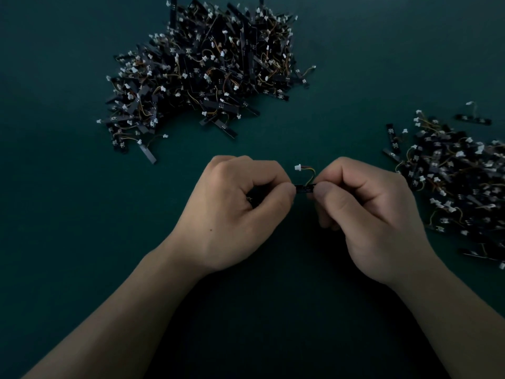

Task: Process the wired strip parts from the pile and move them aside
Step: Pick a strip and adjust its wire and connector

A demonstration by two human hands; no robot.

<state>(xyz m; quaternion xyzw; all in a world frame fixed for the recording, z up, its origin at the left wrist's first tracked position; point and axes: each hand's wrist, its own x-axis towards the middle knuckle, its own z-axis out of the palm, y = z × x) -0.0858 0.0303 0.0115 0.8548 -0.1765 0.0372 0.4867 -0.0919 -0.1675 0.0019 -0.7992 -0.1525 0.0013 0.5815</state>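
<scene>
Head view. Pinched at both ends, by curled thumb and forefinger of left hand (235, 212) and right hand (369, 214): one short black rigid strip part (304, 189), held level in mid-frame over the dark green matte table surface (68, 160). Rising from the strip's right end, beside the right forefinger: thin coloured wires (310, 177) curving up and left to a small white plastic connector (297, 167). Beyond the hands, well apart: large heap (202, 69) of like black strips with wires and white connectors. At right edge, near the right hand: second, flatter heap (459, 181) of the same parts.
</scene>
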